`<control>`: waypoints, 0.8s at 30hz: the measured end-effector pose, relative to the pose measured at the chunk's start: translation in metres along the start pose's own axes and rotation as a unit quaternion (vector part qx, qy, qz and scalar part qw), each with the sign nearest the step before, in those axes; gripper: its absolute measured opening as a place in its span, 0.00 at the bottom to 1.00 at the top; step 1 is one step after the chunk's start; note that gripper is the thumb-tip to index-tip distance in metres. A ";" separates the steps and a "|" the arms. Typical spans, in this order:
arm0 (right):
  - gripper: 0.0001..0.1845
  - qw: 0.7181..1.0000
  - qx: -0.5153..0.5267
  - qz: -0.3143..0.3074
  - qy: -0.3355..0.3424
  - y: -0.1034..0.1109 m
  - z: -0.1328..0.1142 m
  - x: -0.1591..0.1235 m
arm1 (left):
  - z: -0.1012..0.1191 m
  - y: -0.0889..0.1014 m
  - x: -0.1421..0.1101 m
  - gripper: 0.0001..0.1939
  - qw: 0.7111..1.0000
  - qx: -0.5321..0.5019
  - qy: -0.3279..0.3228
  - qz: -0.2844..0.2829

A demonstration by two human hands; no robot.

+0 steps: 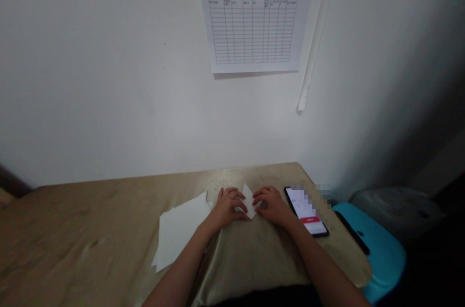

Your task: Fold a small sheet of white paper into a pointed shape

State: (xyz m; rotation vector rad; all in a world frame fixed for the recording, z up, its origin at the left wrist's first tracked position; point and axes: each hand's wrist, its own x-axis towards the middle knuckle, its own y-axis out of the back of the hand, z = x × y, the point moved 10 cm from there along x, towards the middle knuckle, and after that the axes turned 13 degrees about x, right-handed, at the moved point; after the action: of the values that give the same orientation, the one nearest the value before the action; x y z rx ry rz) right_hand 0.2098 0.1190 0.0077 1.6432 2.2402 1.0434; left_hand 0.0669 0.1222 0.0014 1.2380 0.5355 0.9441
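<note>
A small folded piece of white paper (pixel 248 199) lies between my two hands on the brown table, one pointed end facing the wall. My left hand (pixel 228 206) comes at it from the left, its curled fingers closed on that edge. On the other side, my right hand (pixel 271 205) has thumb and fingertips pinched on the right edge. The fingers cover part of both sides of the paper. Beside my left forearm sits a loose stack of white lined sheets (pixel 181 229), partly under the arm.
A phone (pixel 307 212) with a lit screen lies right of my right hand. Past the brown tabletop's (pixel 109 229) right edge stands a turquoise plastic object (pixel 378 244), with a clear bag-like thing behind it. A printed table sheet (pixel 254 28) hangs on the white wall.
</note>
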 end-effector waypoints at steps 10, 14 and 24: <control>0.09 1.000 0.006 -0.009 0.012 0.000 -0.001 -0.002 | -0.005 -0.002 0.000 0.04 1.000 -0.019 0.015 0.016; 0.12 1.000 0.000 -0.011 0.007 -0.001 0.002 0.000 | -0.007 -0.001 0.001 0.03 0.998 -0.045 0.021 0.036; 0.13 1.000 -0.027 -0.008 0.014 -0.001 -0.005 -0.002 | -0.018 0.000 0.003 0.07 0.991 -0.096 0.063 0.072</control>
State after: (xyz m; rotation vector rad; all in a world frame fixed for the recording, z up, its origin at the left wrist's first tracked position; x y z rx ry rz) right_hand 0.2074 0.1152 0.0100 1.5960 2.2189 1.1193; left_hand 0.0546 0.1342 -0.0036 1.0578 0.4475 1.1742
